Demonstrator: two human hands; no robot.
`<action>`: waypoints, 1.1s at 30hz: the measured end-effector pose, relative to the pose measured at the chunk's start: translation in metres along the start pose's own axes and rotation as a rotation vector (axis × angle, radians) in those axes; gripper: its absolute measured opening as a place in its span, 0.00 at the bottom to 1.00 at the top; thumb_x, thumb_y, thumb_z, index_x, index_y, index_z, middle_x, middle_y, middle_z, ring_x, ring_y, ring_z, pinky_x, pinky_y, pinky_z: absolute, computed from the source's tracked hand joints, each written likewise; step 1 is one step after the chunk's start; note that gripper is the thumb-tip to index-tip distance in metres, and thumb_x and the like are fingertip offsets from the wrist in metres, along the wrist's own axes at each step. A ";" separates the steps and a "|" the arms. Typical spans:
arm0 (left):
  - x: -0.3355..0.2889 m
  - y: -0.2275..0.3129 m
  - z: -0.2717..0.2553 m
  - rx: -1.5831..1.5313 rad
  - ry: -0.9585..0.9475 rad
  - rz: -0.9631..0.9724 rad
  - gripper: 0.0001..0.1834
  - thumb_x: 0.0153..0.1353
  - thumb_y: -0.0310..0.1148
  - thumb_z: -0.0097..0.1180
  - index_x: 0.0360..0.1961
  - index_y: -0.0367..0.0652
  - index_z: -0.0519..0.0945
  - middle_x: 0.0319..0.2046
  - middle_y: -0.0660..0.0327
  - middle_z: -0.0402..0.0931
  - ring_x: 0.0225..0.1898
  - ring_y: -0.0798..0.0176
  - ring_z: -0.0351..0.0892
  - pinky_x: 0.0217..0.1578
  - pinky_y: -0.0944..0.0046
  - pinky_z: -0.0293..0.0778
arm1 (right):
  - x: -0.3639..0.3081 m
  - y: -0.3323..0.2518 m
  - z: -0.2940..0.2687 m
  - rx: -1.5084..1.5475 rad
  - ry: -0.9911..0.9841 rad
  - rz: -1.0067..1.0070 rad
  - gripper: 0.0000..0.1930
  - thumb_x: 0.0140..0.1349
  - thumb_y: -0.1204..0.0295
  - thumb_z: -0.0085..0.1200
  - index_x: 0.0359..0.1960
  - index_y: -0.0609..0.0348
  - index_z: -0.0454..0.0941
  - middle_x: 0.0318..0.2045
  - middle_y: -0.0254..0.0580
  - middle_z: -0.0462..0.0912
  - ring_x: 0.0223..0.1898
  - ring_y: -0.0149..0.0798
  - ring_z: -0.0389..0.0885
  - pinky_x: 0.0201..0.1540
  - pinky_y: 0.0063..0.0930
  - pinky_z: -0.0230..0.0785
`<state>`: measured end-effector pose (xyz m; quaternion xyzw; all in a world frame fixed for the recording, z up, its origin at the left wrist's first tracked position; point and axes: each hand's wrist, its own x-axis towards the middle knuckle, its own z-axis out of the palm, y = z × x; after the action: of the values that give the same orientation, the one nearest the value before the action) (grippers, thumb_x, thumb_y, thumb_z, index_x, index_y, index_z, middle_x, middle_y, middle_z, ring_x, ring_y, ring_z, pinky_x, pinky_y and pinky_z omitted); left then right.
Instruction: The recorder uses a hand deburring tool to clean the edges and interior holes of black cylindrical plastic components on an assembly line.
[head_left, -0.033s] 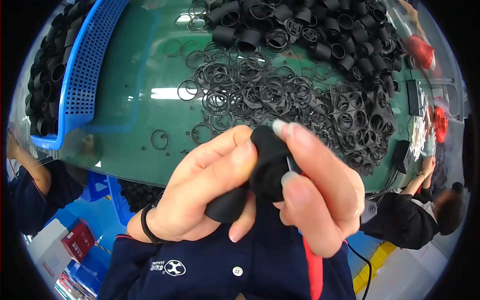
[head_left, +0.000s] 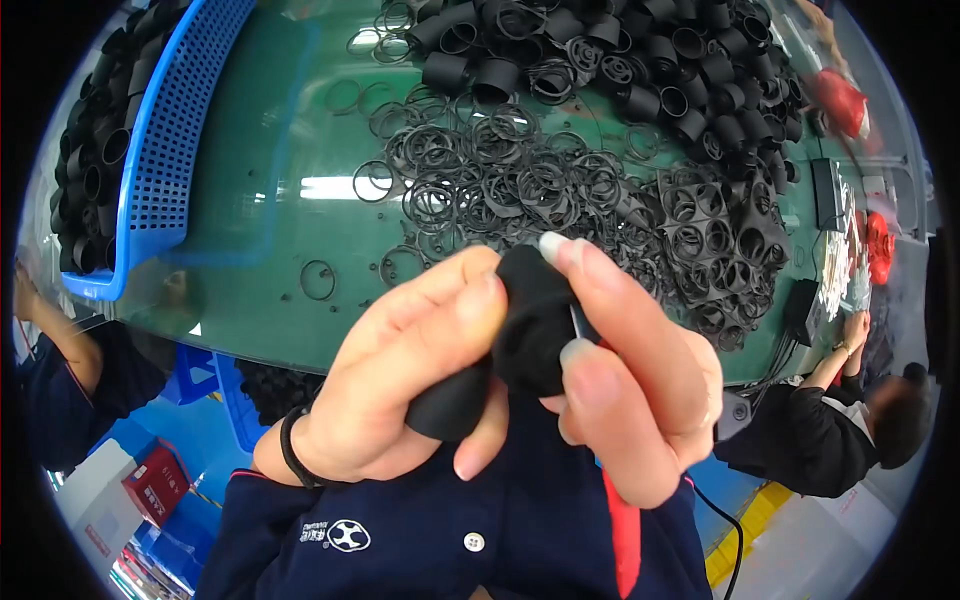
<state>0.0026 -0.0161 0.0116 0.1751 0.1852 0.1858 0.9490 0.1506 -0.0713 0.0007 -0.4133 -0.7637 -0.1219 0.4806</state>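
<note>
Grip on a black part (head_left: 530, 335), just in front of my chest

My left hand (head_left: 395, 375) is curled, thumb and forefinger pinching one side of the part near the closer edge of the green surface (head_left: 240, 230). A second black piece (head_left: 450, 405), rounded at its end, sits lower in the same hand. My right hand (head_left: 650, 390) is bent in from the other side, fingertips nearly together at the part. A thin metal sliver (head_left: 577, 322) shows between them, and a red handle (head_left: 624, 545) hangs out below; I cannot tell whether the two join.

Beyond my hands, loose black rings (head_left: 540, 185) lie scattered, with black cups (head_left: 640, 102) heaped behind them and black holed sheets (head_left: 715, 240) piled to the right. A blue basket (head_left: 125, 210) stands on the left. One co-worker (head_left: 850, 425) sits off to my right.
</note>
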 end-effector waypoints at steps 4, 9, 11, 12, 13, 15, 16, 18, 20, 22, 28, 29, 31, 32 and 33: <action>0.003 0.001 -0.008 -0.050 -0.046 -0.055 0.11 0.64 0.37 0.35 0.35 0.41 0.64 0.32 0.57 0.69 0.18 0.70 0.68 0.11 0.74 0.65 | -0.008 -0.004 0.000 0.041 -0.020 0.113 0.15 0.53 0.81 0.44 0.42 0.68 0.57 0.36 0.75 0.68 0.29 0.57 0.77 0.24 0.28 0.77; 0.006 0.000 -0.002 0.182 -0.005 0.071 0.22 0.64 0.47 0.25 0.48 0.39 0.55 0.29 0.42 0.68 0.04 0.66 0.61 0.02 0.75 0.58 | -0.010 -0.007 -0.010 0.056 0.074 0.231 0.11 0.55 0.78 0.42 0.40 0.66 0.63 0.38 0.71 0.70 0.36 0.57 0.74 0.35 0.32 0.70; 0.009 0.000 -0.003 0.240 -0.005 0.115 0.22 0.63 0.47 0.27 0.48 0.40 0.55 0.30 0.42 0.68 0.06 0.66 0.62 0.03 0.75 0.59 | -0.012 -0.007 -0.018 0.062 0.158 0.327 0.09 0.56 0.76 0.41 0.39 0.66 0.66 0.39 0.68 0.71 0.40 0.56 0.73 0.40 0.34 0.66; 0.009 0.000 -0.003 0.253 -0.003 0.135 0.22 0.63 0.47 0.28 0.48 0.40 0.56 0.30 0.43 0.68 0.06 0.66 0.62 0.03 0.76 0.59 | -0.012 -0.007 -0.021 0.063 0.189 0.389 0.09 0.57 0.75 0.41 0.38 0.65 0.68 0.39 0.66 0.71 0.41 0.56 0.72 0.43 0.35 0.64; 0.009 0.000 -0.003 0.259 -0.006 0.154 0.22 0.63 0.47 0.30 0.48 0.40 0.56 0.31 0.43 0.68 0.07 0.66 0.63 0.03 0.76 0.59 | -0.014 -0.005 -0.022 0.050 0.199 0.475 0.09 0.57 0.75 0.41 0.37 0.65 0.70 0.39 0.65 0.72 0.43 0.56 0.71 0.46 0.37 0.63; 0.009 -0.001 -0.007 0.260 -0.007 0.195 0.22 0.62 0.48 0.32 0.48 0.40 0.57 0.31 0.44 0.68 0.08 0.66 0.64 0.04 0.76 0.60 | -0.018 -0.001 -0.020 -0.062 0.110 0.673 0.10 0.58 0.73 0.41 0.35 0.65 0.74 0.40 0.62 0.73 0.47 0.55 0.70 0.51 0.39 0.59; 0.007 -0.002 -0.010 0.265 -0.006 0.219 0.22 0.62 0.48 0.33 0.47 0.40 0.57 0.32 0.44 0.67 0.08 0.67 0.64 0.04 0.76 0.60 | -0.019 0.001 -0.017 -0.145 0.022 0.745 0.11 0.58 0.72 0.40 0.34 0.64 0.75 0.40 0.60 0.74 0.49 0.55 0.69 0.54 0.40 0.57; 0.008 -0.005 -0.016 0.282 -0.004 0.254 0.22 0.61 0.48 0.35 0.47 0.41 0.57 0.32 0.45 0.67 0.10 0.67 0.65 0.05 0.76 0.61 | -0.022 0.003 -0.017 -0.324 -0.097 0.718 0.11 0.58 0.72 0.42 0.34 0.65 0.76 0.46 0.57 0.69 0.51 0.53 0.66 0.55 0.40 0.56; 0.010 0.000 -0.023 0.354 -0.051 0.261 0.23 0.60 0.48 0.40 0.46 0.39 0.59 0.34 0.46 0.67 0.13 0.67 0.67 0.05 0.77 0.61 | -0.020 0.004 -0.016 -0.188 -0.069 0.694 0.11 0.59 0.70 0.41 0.34 0.65 0.75 0.52 0.58 0.64 0.53 0.53 0.64 0.54 0.42 0.57; 0.010 0.000 -0.020 0.423 -0.097 0.259 0.24 0.58 0.48 0.44 0.45 0.38 0.60 0.35 0.48 0.68 0.17 0.66 0.70 0.06 0.77 0.61 | -0.014 -0.006 -0.013 0.370 0.134 0.709 0.15 0.63 0.64 0.37 0.37 0.64 0.69 0.49 0.68 0.64 0.49 0.55 0.69 0.46 0.42 0.66; 0.009 0.005 -0.016 0.318 0.040 0.148 0.28 0.50 0.47 0.56 0.42 0.36 0.63 0.30 0.54 0.71 0.18 0.69 0.70 0.07 0.78 0.60 | -0.003 -0.004 -0.013 0.612 0.047 0.655 0.18 0.63 0.59 0.33 0.41 0.64 0.64 0.46 0.72 0.64 0.48 0.56 0.69 0.38 0.44 0.73; 0.009 0.005 -0.017 0.317 0.043 0.149 0.28 0.50 0.47 0.56 0.42 0.36 0.63 0.30 0.54 0.71 0.18 0.69 0.70 0.07 0.78 0.60 | -0.004 -0.005 -0.010 0.615 0.046 0.655 0.18 0.63 0.59 0.33 0.41 0.64 0.64 0.46 0.72 0.64 0.48 0.56 0.69 0.38 0.44 0.73; 0.007 0.006 -0.016 0.416 0.081 0.191 0.29 0.48 0.46 0.58 0.42 0.36 0.63 0.27 0.55 0.70 0.16 0.71 0.68 0.08 0.78 0.59 | -0.004 -0.005 -0.004 0.596 0.089 0.546 0.18 0.64 0.59 0.33 0.41 0.63 0.64 0.46 0.71 0.64 0.46 0.57 0.70 0.39 0.42 0.73; 0.006 0.009 -0.013 0.368 0.085 0.117 0.30 0.48 0.46 0.58 0.43 0.35 0.62 0.27 0.56 0.69 0.16 0.72 0.66 0.09 0.78 0.59 | -0.004 -0.001 -0.012 0.561 0.016 0.525 0.17 0.64 0.61 0.34 0.41 0.65 0.64 0.46 0.69 0.64 0.40 0.56 0.73 0.40 0.41 0.72; 0.007 0.011 -0.013 0.368 0.083 0.114 0.30 0.48 0.46 0.58 0.43 0.35 0.62 0.27 0.56 0.69 0.16 0.72 0.66 0.09 0.78 0.59 | -0.007 0.004 -0.013 0.370 0.065 0.503 0.15 0.64 0.65 0.35 0.41 0.66 0.66 0.40 0.63 0.70 0.32 0.43 0.76 0.36 0.29 0.72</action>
<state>-0.0001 0.0002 0.0027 0.3479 0.2448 0.2092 0.8805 0.1634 -0.0799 0.0008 -0.4906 -0.6311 0.1285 0.5869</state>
